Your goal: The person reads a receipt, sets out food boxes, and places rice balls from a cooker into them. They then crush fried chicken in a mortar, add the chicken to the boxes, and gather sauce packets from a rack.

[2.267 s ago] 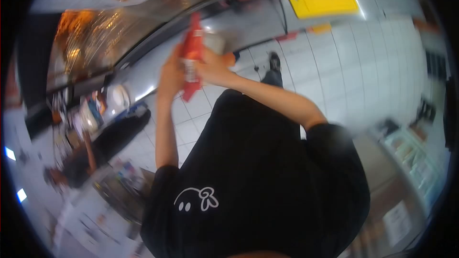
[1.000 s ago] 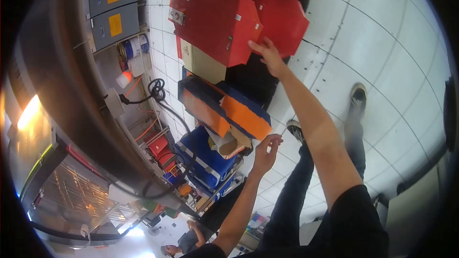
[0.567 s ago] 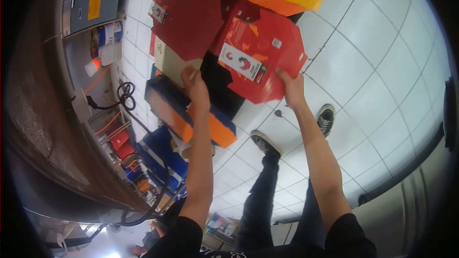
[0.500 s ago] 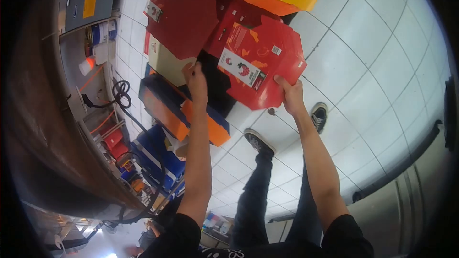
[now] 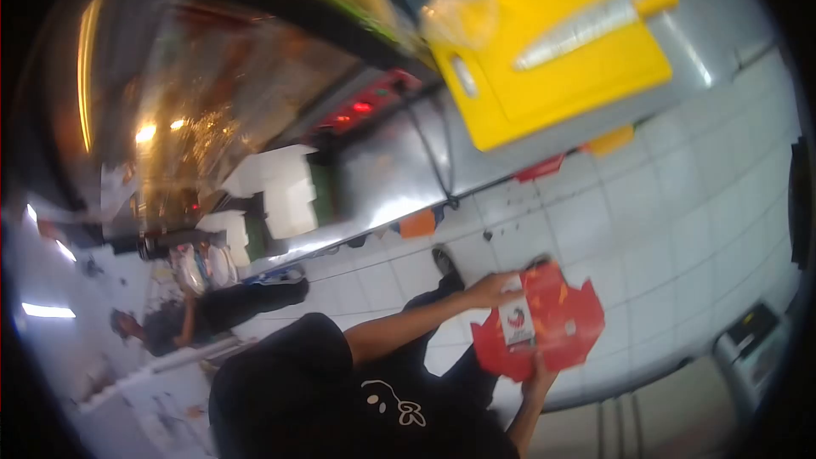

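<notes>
A red flat-folded cardboard food box [image 5: 557, 323] with a white printed label is in front of my body, over the tiled floor. My left hand [image 5: 495, 291] grips its upper left edge beside the label. At its lower edge my right hand [image 5: 538, 381] is closed, with the fingers partly hidden by the cardboard.
On the steel counter [image 5: 382, 191] lie a yellow cutting board [image 5: 552, 110] and a knife [image 5: 586, 30]. White open boxes [image 5: 285, 191] stand near a lit display cabinet [image 5: 204, 119]. Another person [image 5: 195, 319] is at the far left. Orange and red cardboard shows below the counter edge.
My view has risen from the floor-level stack to the counter. The red box has come in closer to my body, and my left hand has moved from the stack onto it.
</notes>
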The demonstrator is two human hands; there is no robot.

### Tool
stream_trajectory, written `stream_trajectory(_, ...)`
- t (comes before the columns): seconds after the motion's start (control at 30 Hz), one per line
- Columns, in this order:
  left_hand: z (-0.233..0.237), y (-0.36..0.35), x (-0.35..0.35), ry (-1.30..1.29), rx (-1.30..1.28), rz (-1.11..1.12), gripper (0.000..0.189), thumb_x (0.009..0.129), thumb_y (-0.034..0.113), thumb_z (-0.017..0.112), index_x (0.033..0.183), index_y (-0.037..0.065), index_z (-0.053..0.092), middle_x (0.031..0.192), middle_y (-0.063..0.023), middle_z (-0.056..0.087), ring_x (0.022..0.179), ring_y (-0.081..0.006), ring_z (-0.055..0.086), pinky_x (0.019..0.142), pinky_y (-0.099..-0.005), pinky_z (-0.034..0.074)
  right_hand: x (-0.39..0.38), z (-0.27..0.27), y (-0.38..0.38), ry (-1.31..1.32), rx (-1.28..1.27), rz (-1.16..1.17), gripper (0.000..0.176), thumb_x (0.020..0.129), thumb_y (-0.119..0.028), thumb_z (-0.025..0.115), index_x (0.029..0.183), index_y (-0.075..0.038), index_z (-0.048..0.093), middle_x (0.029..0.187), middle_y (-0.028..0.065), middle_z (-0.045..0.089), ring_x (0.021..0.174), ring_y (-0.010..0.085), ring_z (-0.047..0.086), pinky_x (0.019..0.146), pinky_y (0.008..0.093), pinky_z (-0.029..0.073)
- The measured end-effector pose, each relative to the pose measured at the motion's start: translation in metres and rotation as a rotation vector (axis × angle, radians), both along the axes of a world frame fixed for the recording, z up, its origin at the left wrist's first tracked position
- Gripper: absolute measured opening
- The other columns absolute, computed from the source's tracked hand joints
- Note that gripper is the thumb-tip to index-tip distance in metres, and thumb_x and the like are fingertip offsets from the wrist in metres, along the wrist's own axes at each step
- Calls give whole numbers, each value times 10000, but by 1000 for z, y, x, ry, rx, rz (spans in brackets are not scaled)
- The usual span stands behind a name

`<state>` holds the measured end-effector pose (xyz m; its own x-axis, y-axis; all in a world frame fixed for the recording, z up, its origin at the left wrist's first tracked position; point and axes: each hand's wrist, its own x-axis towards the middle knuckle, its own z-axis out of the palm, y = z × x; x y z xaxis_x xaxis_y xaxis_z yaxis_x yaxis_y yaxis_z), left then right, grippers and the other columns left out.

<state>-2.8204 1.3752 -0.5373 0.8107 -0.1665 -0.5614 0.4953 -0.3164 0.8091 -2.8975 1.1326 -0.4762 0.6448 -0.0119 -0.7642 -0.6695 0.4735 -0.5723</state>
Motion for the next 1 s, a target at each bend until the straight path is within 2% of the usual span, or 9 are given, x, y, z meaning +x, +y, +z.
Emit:
stream_trajectory(0.13,58,29,7,-60,-316,24,521,952,274,615,1402,58,465,1263,-129,623,1157,-208,591,996,-338,453,3,86,24,-239,-18,32,834,814,-72,725,1491,-33,239,1399,162,445,1239,310,492,1013,452,455)
stream_trajectory(0.23,203,91,55,-448,-255,-59,574,942,198,615,1458,74,395,1334,-138,567,1239,-218,529,1031,-331,422,47,133,61,-743,-149,21,818,779,-106,751,1458,17,313,1402,175,459,1243,318,492,1043,463,425)
stream_trajectory(0.4,499,167,43,-1389,-43,233,519,903,118,608,1387,34,442,1339,-147,490,1240,-257,487,1048,-362,385,138,344,125,-1498,-375,-246,833,827,-77,744,1485,-4,241,1454,161,409,1241,301,494,1052,456,417)
stream_trajectory(0.43,543,186,27,-1523,-25,307,471,893,93,596,1343,32,472,1304,-145,497,1219,-251,495,1028,-357,394,151,401,152,-1656,-406,-292,558,878,-22,677,1380,36,439,1354,170,520,1165,273,559,1005,419,470)
stream_trajectory(0.53,624,242,-28,-1628,158,326,241,872,51,562,1111,17,566,1132,-127,566,1048,-217,566,907,-337,441,199,549,231,-1999,-697,-95,288,894,35,645,1181,44,632,1170,132,671,1005,201,657,892,342,533)
stream_trajectory(0.63,653,281,-58,-1596,231,367,115,867,52,561,966,13,604,953,-95,604,914,-207,598,818,-337,458,209,674,337,-2409,-1250,24,337,813,-10,654,1129,-116,707,976,133,713,829,288,690,740,310,535)
stream_trajectory(0.73,657,299,-53,-1577,457,392,67,858,61,574,878,15,618,821,-78,605,835,-227,608,772,-345,456,257,693,397,-2467,-1374,207,312,791,-78,666,1082,-174,727,977,138,709,827,334,672,750,375,538)
stream_trajectory(0.8,653,306,-39,-1586,718,299,61,834,74,593,851,23,623,850,-95,614,858,-265,601,815,-376,442,279,688,414,-2275,-1735,764,227,873,-201,684,1096,-178,720,1002,111,714,902,325,669,792,392,522)
stream_trajectory(1.0,647,295,28,-1918,1224,221,188,769,78,610,953,43,612,1093,-126,571,1071,-286,536,908,-417,417,303,698,415,-2201,-1035,1188,326,887,-361,693,1042,-76,729,842,71,718,773,231,664,712,364,517)
